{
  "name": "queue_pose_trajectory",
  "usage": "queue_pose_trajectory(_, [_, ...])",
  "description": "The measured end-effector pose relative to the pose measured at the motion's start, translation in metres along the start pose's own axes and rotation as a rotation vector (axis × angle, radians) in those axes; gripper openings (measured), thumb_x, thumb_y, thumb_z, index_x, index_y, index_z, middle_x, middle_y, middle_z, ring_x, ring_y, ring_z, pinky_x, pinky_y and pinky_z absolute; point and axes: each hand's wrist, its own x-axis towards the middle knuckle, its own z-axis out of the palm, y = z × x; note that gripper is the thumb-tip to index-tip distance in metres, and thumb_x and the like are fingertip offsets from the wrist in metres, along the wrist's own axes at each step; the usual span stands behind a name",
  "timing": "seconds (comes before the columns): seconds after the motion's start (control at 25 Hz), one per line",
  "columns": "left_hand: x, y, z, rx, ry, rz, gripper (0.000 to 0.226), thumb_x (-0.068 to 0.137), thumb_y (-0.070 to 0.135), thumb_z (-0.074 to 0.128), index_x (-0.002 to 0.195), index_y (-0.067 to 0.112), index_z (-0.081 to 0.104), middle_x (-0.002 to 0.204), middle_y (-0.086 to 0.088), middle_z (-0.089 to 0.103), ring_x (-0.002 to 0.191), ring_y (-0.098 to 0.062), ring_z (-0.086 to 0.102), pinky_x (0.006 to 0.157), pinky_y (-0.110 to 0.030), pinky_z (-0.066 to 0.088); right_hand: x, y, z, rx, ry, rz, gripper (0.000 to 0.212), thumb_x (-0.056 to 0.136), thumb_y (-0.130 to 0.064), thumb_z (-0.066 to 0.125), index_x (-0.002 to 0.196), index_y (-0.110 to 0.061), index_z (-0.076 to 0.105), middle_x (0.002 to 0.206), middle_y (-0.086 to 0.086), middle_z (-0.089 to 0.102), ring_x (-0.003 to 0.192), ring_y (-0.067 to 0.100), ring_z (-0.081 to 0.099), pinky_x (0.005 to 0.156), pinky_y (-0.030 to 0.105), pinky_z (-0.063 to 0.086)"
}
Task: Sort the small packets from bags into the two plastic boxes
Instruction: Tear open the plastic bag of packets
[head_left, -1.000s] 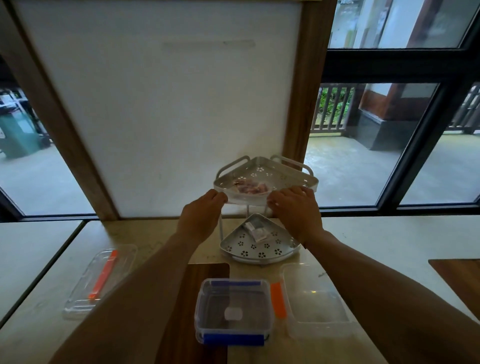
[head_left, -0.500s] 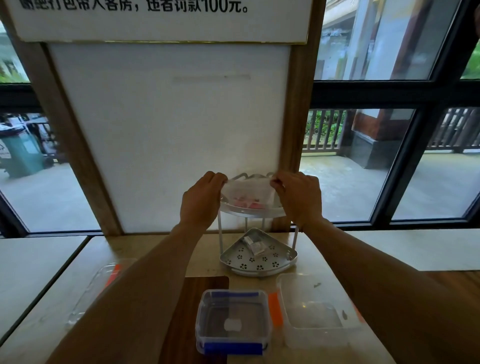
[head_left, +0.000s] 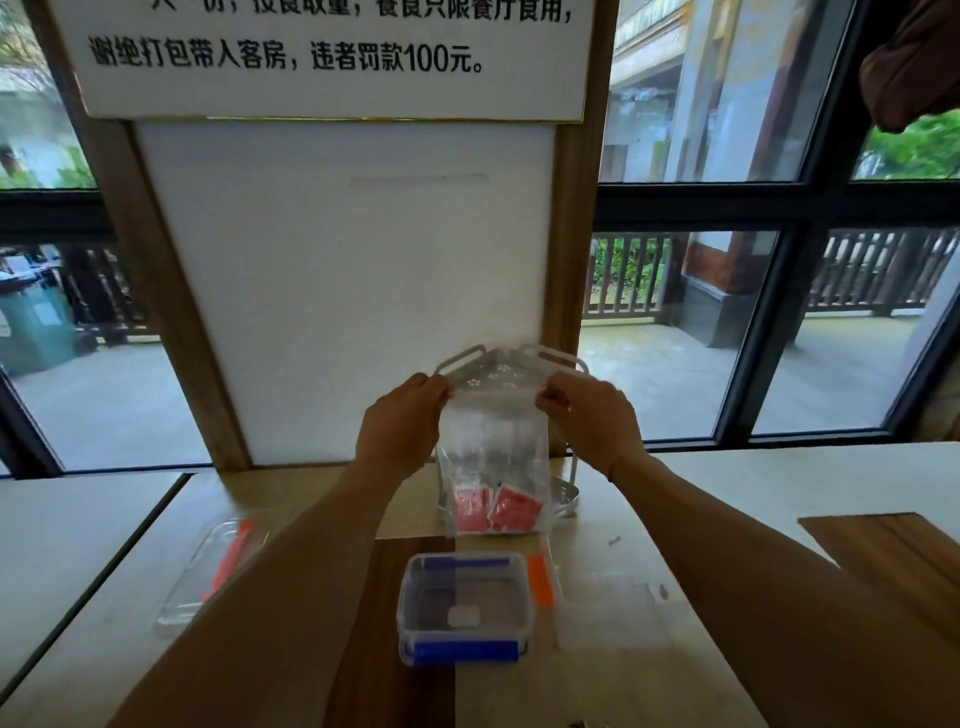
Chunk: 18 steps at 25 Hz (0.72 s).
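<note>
Bag: clear bag (head_left: 492, 457) held up above the worktop (head_left: 727, 499), red packets (head_left: 493, 509) at its bottom.
Fingers: left hand (head_left: 402, 423) and right hand (head_left: 592, 421) each pinch a top corner.
Progress: early; blue-clipped box (head_left: 465, 608) and clear box (head_left: 610, 610) at the near edge look empty of red packets.
Room: windowed wall, white sign behind the rack (head_left: 511, 364).

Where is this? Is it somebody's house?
Probably not a house: more likely a hotel dining room. A printed notice on the wall mentions dining and guest rooms, plain tables stand by big windows, with a courtyard outside.
</note>
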Motion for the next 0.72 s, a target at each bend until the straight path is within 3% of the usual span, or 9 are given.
queue_pose_trajectory(0.12, [-0.038, -0.004, 0.014, -0.053, -0.114, -0.060, 0.017, 0.099, 0.022, 0.046, 0.106, 0.020, 0.062, 0.101, 0.000, 0.065, 0.083, -0.017, 0.059, 0.070, -0.028, 0.044, -0.040, 0.007, 0.016, 0.013, -0.131, 0.051, 0.015, 0.092, -0.036, 0.058, 0.091, -0.024, 0.067, 0.091, -0.001, 0.072, 0.072, 0.015, 0.059, 0.070, 0.029, 0.046])
queue_pose_trajectory(0.36, [-0.103, -0.004, 0.039, -0.072, -0.249, -0.121, 0.005, 0.091, 0.027, 0.060, 0.095, 0.028, 0.058, 0.086, 0.010, 0.057, 0.075, -0.008, 0.054, 0.065, -0.020, 0.036, -0.103, 0.015, 0.042, 0.059, -0.194, 0.135, 0.010, 0.090, -0.036, 0.061, 0.085, -0.028, 0.065, 0.077, -0.009, 0.059, 0.069, 0.012, 0.056, 0.054, 0.019, 0.032])
queue_pose_trajectory(0.52, [-0.135, -0.011, 0.048, -0.030, -0.346, -0.207, 0.008, 0.089, 0.030, 0.061, 0.095, 0.024, 0.061, 0.088, 0.005, 0.060, 0.070, -0.006, 0.047, 0.066, -0.022, 0.036, -0.133, 0.014, 0.060, 0.095, -0.252, 0.120, 0.009, 0.090, -0.034, 0.062, 0.088, -0.027, 0.067, 0.084, -0.007, 0.065, 0.072, 0.010, 0.055, 0.057, 0.019, 0.036])
queue_pose_trajectory(0.72, [-0.221, -0.015, 0.067, -0.138, -0.396, -0.276, 0.013, 0.090, 0.027, 0.059, 0.092, 0.023, 0.071, 0.092, 0.002, 0.071, 0.078, -0.012, 0.062, 0.065, -0.026, 0.047, -0.203, 0.026, 0.100, 0.069, -0.498, 0.183, 0.012, 0.091, -0.037, 0.059, 0.092, -0.028, 0.068, 0.095, -0.001, 0.072, 0.082, 0.017, 0.064, 0.072, 0.032, 0.051])
